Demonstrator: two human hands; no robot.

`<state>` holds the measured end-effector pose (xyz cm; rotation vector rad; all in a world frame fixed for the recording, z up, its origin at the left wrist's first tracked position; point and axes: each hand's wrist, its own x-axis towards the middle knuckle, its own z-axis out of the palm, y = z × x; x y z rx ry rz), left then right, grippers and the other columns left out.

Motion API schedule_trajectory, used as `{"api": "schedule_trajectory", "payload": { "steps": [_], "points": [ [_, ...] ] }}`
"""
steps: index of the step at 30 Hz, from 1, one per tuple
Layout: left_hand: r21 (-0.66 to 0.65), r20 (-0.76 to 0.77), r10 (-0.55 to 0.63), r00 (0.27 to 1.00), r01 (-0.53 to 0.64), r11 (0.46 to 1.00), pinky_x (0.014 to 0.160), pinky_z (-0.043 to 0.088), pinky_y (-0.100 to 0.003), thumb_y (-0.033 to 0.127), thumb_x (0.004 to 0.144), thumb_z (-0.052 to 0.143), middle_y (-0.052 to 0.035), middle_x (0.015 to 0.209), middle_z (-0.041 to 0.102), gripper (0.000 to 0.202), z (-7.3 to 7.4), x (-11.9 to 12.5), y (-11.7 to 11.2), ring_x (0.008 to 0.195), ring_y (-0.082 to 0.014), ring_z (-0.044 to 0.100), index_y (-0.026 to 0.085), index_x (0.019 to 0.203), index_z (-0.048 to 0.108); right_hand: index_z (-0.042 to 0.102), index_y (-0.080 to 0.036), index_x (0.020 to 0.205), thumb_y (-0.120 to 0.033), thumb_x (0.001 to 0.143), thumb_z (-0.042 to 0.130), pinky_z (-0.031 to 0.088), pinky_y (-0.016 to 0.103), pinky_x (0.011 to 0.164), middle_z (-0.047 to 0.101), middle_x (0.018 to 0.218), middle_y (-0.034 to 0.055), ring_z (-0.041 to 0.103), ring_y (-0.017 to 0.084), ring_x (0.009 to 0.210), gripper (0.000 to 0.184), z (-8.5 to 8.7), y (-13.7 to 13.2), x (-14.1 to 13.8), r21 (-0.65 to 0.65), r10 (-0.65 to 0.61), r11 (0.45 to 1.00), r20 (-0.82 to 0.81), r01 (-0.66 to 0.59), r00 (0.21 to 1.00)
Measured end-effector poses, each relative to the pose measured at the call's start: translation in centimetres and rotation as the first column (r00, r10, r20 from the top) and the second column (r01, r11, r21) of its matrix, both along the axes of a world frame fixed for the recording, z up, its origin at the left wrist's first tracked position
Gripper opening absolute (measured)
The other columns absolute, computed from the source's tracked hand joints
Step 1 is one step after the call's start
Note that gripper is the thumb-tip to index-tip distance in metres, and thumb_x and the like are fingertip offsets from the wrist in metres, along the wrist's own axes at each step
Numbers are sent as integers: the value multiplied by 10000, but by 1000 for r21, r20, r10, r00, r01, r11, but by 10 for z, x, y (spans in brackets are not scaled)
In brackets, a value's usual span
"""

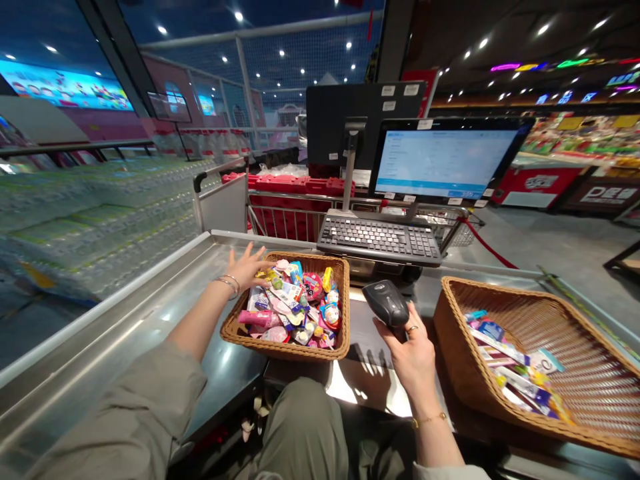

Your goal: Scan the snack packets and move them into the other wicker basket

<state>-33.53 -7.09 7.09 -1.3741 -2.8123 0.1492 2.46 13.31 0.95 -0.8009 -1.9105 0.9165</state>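
Note:
My left hand (245, 268) is spread at the back left rim of a wicker basket (345, 313), its fingers reaching over the heaped goods. Small packaged sweets and toys (295, 303) fill this basket, with a pink bottle-shaped item (259, 318) on the near left. In my right hand (413, 353) is a black handheld barcode scanner (386, 302), held between the two baskets with its head pointing up and left. To the right, a larger wicker basket (450, 333) has fewer wrapped packets (515, 367) in its left part.
Behind the baskets a keyboard (380, 237) sits below a lit monitor (445, 160). A metal counter (190, 293) with a raised edge runs along the left. Beyond it stand stacked bottle packs (100, 213) and a shopping cart (285, 220).

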Motion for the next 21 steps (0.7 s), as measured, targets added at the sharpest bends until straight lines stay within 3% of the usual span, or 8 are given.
{"api": "schedule_trajectory", "payload": {
  "steps": [5, 8, 12, 14, 17, 21],
  "points": [
    [-91, 92, -121, 988, 130, 987, 1039, 31, -792, 458, 735, 761, -59, 1606, 264, 543, 6, -12, 20, 1493, -414, 31, 457, 1255, 604, 737, -239, 1004, -619, 711, 669, 361, 461, 1134, 680, 1225, 72, 438, 292, 1377, 485, 5, -1, -1, -61, -10, 998, -17, 9, 1000],
    [-55, 136, -159, 978, 167, 984, 1042, 34, -786, 455, 715, 778, -65, 1573, 343, 396, 2, -13, 28, 1494, -399, 73, 403, 1100, 702, 736, -239, 994, -627, 707, 668, 366, 446, 1132, 684, 1217, 70, 461, 285, 1358, 488, 4, -1, -2, -70, -24, 997, -19, 23, 1000],
    [21, 154, -197, 968, 196, 980, 1066, 24, -764, 519, 754, 725, -60, 1548, 389, 309, -5, -4, 33, 1494, -369, 124, 326, 995, 716, 732, -237, 1000, -638, 696, 673, 375, 441, 1124, 693, 1196, 72, 474, 288, 1346, 507, 3, -1, -3, -79, -46, 996, -31, 43, 998],
    [68, 114, -234, 965, 228, 971, 1101, -19, -723, 525, 794, 688, -47, 1540, 405, 291, -5, 8, 35, 1503, -327, 116, 295, 973, 699, 732, -237, 1004, -638, 697, 671, 369, 448, 1126, 690, 1206, 72, 471, 293, 1348, 509, 3, -1, -3, -84, -43, 996, -33, 40, 999],
    [144, -45, -322, 946, 325, 934, 1099, -59, -733, 513, 808, 686, -61, 1491, 477, 282, -3, 36, 37, 1487, -345, 188, 245, 896, 688, 733, -238, 1013, -630, 691, 679, 360, 453, 1131, 675, 1239, 74, 467, 302, 1351, 510, 4, -1, -3, -107, -40, 994, -32, 37, 999],
    [139, -278, -414, 866, 463, 875, 1130, -118, -696, 427, 834, 689, -63, 1410, 572, 208, 5, 76, 39, 1454, -336, 294, 219, 837, 694, 734, -245, 1018, -614, 684, 690, 349, 458, 1139, 664, 1261, 72, 462, 304, 1355, 500, 6, -2, -2, -134, -46, 990, -35, 41, 998]
  ]
}}
